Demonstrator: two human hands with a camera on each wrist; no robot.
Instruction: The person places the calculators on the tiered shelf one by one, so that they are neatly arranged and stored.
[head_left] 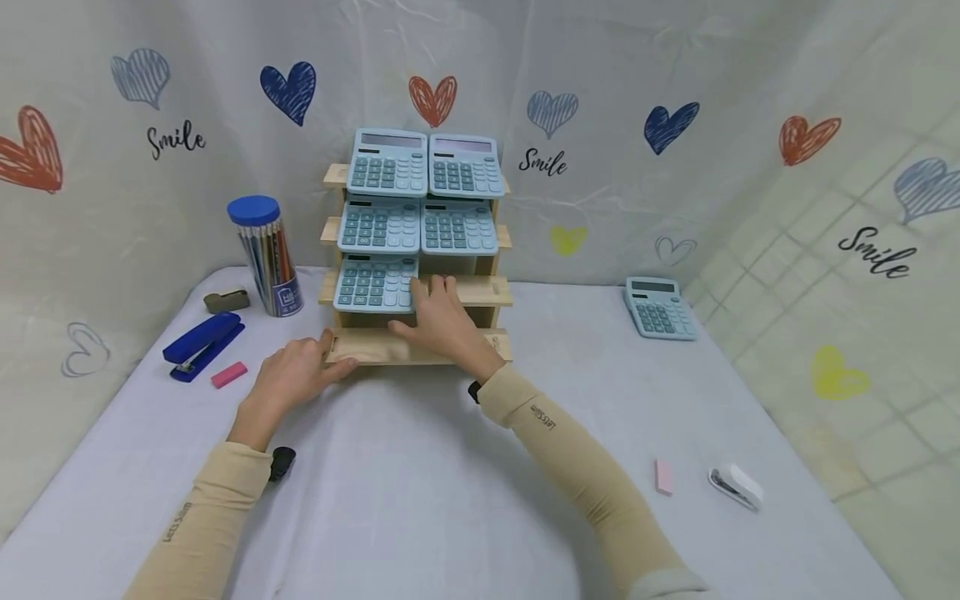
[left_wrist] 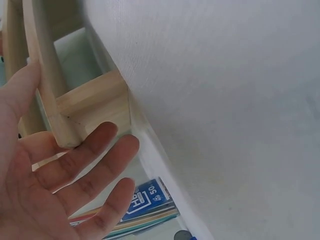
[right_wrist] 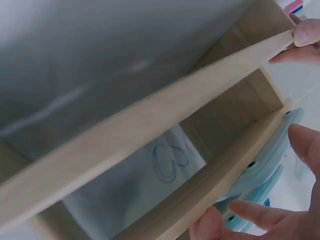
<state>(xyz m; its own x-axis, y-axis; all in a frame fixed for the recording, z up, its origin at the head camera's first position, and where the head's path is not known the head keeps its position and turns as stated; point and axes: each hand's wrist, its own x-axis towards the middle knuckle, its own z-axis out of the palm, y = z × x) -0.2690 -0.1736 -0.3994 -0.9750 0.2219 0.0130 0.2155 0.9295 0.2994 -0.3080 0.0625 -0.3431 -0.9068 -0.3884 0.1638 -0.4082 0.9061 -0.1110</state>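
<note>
A wooden tiered rack (head_left: 480, 292) stands mid-table with several light-blue calculators on it, two on each upper tier. One calculator (head_left: 373, 283) lies on the left of the third tier. My right hand (head_left: 442, 321) rests flat on that tier with its fingertips against the calculator's right edge. In the right wrist view the fingers (right_wrist: 250, 212) are beside the calculator (right_wrist: 260, 175), under a shelf (right_wrist: 150, 125). My left hand (head_left: 300, 375) touches the bottom shelf's left end. The left wrist view shows its palm (left_wrist: 60, 185) spread against the rack's corner (left_wrist: 90, 105).
A loose calculator (head_left: 660, 308) lies at the right rear. Left of the rack are a pencil tub (head_left: 266, 254), a blue stapler (head_left: 202, 344), a pink eraser (head_left: 228, 374) and a small olive item (head_left: 227, 300). Front right: another pink eraser (head_left: 663, 477) and a white stapler (head_left: 737, 487).
</note>
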